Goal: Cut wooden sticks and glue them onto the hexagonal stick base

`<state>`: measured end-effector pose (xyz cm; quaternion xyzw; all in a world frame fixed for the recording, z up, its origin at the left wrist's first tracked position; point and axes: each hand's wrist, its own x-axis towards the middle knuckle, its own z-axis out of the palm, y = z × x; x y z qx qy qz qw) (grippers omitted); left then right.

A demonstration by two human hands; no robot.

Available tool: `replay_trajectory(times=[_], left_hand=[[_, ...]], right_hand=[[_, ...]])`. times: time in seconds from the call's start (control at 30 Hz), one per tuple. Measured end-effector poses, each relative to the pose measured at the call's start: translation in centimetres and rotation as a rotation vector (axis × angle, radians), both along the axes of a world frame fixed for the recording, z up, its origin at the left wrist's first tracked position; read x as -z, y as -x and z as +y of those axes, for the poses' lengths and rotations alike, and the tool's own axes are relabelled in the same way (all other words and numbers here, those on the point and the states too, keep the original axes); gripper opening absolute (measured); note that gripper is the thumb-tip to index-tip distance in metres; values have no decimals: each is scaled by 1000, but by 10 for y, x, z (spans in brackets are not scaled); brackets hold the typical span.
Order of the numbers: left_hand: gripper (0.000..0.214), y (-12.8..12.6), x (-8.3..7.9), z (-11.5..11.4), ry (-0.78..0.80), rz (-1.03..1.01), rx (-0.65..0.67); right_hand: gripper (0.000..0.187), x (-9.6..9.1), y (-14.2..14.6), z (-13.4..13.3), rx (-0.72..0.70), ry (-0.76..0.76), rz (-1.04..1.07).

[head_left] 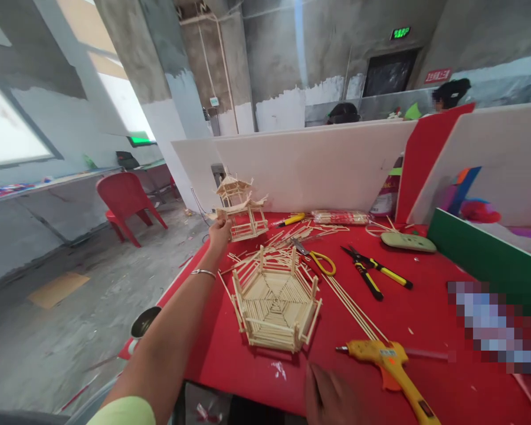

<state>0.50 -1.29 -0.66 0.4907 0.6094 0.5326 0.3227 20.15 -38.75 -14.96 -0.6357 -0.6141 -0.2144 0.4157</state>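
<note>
My left hand (220, 232) reaches far across the table. Its fingers close on the left eave of a pavilion model (248, 221) made of thin wooden sticks, with tiered roofs and an open lower storey. Nearer to me lies an octagonal stick base (274, 301) with a web-patterned floor and low railings round its rim. My right hand (331, 392), slightly blurred, is at the near edge, right of the base; its fingers are curled together and nothing shows in them. Beside it lies a yellow hot glue gun (380, 357), nozzle pointing left.
Loose sticks (283, 239) lie behind the base. Yellow-handled scissors (322, 261), black-and-yellow pliers (371, 268) and an eyeglass case (407, 242) are to the right. A white partition (301, 171) closes the back; a green board (491, 260) borders the right. Two people's heads show beyond.
</note>
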Motion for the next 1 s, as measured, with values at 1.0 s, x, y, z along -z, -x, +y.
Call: replay_trajectory(times=[1.0], left_hand=[[32,13,44,-166,-178,-93,-169]], right_hand=[[25,-35,5,-7,125,188,65]])
